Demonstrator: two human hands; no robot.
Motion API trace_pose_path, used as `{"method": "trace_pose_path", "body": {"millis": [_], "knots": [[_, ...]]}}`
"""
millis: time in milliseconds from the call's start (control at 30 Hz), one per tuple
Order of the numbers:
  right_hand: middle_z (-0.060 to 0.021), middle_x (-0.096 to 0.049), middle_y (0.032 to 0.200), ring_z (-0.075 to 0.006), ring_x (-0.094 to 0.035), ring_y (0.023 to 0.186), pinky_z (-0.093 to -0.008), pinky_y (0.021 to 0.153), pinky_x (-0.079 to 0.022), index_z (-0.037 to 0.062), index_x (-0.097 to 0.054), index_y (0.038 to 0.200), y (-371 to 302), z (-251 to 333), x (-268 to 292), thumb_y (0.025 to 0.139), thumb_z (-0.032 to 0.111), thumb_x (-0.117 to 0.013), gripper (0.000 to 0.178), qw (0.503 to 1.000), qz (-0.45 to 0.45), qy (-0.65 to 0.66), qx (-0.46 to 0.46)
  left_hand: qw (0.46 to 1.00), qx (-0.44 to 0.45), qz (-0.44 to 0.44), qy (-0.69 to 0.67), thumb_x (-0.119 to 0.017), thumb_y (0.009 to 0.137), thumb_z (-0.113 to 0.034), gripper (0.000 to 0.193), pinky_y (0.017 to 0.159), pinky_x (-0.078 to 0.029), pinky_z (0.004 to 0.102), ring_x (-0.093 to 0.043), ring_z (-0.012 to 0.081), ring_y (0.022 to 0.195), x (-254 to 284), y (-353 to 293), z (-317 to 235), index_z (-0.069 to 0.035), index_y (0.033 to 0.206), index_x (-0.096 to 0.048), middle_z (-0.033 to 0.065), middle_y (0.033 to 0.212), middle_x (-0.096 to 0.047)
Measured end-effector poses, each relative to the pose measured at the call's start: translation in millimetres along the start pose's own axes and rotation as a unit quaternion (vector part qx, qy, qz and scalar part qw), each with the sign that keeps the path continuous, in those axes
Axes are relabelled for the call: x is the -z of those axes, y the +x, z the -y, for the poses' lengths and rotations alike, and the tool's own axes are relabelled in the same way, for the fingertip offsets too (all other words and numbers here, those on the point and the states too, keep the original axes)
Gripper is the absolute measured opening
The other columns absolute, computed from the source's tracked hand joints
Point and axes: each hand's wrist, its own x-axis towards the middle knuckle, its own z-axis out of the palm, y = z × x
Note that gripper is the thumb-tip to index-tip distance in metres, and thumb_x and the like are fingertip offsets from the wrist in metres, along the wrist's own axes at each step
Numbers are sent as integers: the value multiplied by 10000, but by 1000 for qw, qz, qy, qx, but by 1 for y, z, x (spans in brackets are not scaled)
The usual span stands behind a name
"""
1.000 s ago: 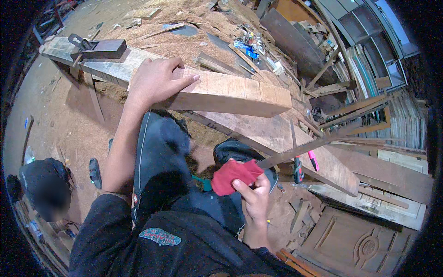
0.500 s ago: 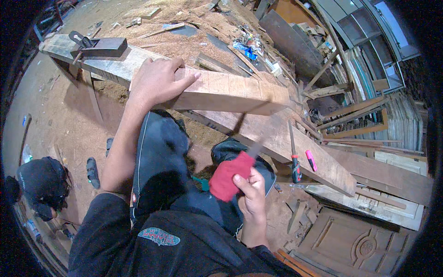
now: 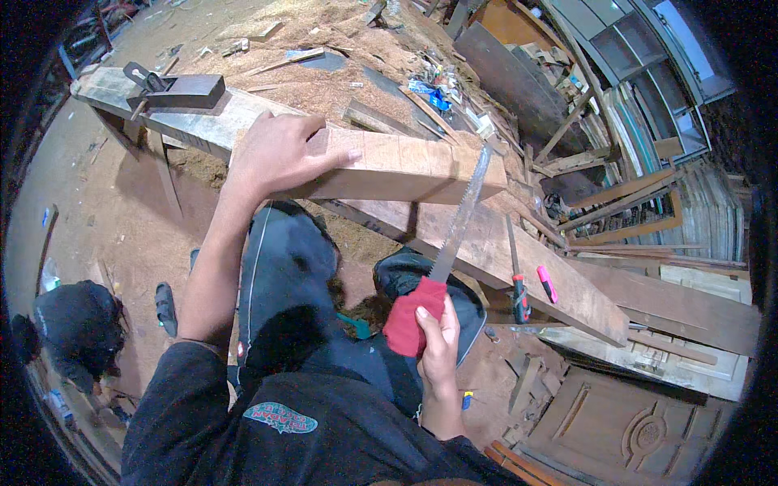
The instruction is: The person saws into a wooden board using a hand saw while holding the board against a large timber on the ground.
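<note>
My left hand (image 3: 275,154) grips a thick, squared wooden block (image 3: 389,174) from above, its thumb lying along the upper face. The block rests across a long plank bench (image 3: 478,231), and faint lines cross it towards its right end. In my right hand (image 3: 438,344) is a handsaw (image 3: 456,227), held by a handle wrapped in red cloth. Its narrow toothed blade slants up and away, the tip over the block's right end. Whether the teeth touch the wood I cannot tell.
A wooden hand plane (image 3: 186,91) sits on the bench's far left end. At its right lie a slim tool with a red-and-black handle (image 3: 519,300) and a pink marker (image 3: 547,284). Sawdust (image 3: 308,32) and offcuts cover the ground beyond. A person (image 3: 79,332) crouches at the left.
The saw, blurred before, now shows sharply, its blade swung steeper and its tip up at the block's right end. My left hand stays on the block.
</note>
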Motion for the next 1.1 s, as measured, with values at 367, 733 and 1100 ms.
{"method": "trace_pose_path", "body": {"millis": [367, 733, 1100], "knots": [[-127, -663, 1276, -230, -665, 1147, -363, 1047, -517, -20, -490, 1508, -2, 33, 18, 878, 79, -795, 707, 955, -66, -231, 175, 998, -53, 39, 20, -854, 626, -767, 923, 894, -558, 510, -719, 440, 994, 4, 10, -8, 11, 1105, -730, 244, 985, -751], [-214, -727, 1295, -285, -720, 1155, -392, 1039, -534, 3, -564, 1522, -13, 56, 19, 932, 43, -737, 616, 919, -121, -334, 168, 994, -89, 65, 4, -862, 645, -751, 904, 886, -562, 503, -719, 441, 1010, -7, 18, -34, 14, 1107, -725, 251, 1007, -746], [-211, -725, 1264, -294, -721, 1118, -408, 1009, -545, 16, -566, 1526, -24, 43, 47, 939, 39, -725, 608, 925, -140, -308, 170, 982, -110, 143, 47, -772, 710, -826, 976, 869, -559, 509, -729, 436, 966, 3, 39, -51, 5, 1216, -692, 270, 969, -741]]}}
